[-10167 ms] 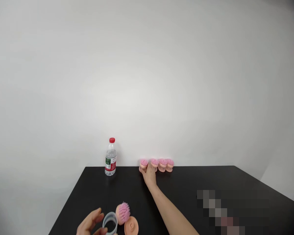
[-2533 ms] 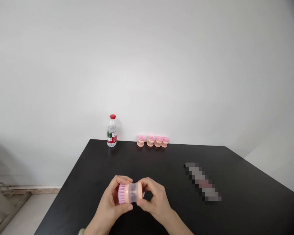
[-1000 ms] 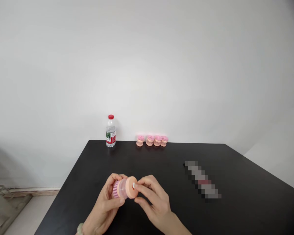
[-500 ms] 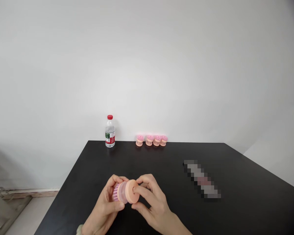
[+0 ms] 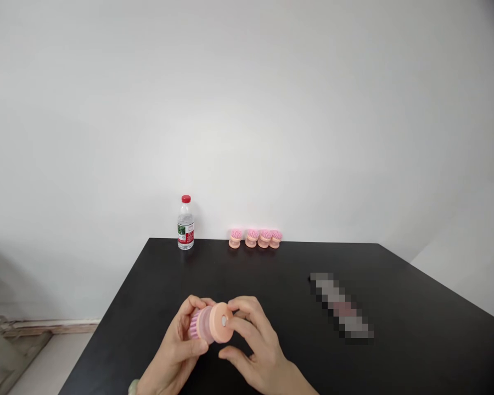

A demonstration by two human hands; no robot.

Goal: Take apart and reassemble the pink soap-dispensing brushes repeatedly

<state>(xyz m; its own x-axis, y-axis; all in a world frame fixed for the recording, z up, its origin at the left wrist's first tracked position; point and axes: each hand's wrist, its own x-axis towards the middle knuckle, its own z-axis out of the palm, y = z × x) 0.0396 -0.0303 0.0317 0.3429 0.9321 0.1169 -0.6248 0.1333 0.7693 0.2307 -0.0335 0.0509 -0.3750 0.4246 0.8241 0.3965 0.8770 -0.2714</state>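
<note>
A pink-bristled dish brush (image 5: 209, 323) with a clear plastic reservoir (image 5: 203, 324) and round peach cap (image 5: 221, 323) is clamped in the left hand (image 5: 170, 345) above the black table (image 5: 313, 367); the right hand (image 5: 257, 343) touches the cap, its thumb apart. A red-capped plastic bottle (image 5: 185, 225) of clear liquid stands farther off.

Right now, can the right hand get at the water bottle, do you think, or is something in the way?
Probably yes: nothing stands between the right hand and the water bottle on the black table. It must first leave the pink-bristled brush in the left hand, and the stretch looks long.
</note>
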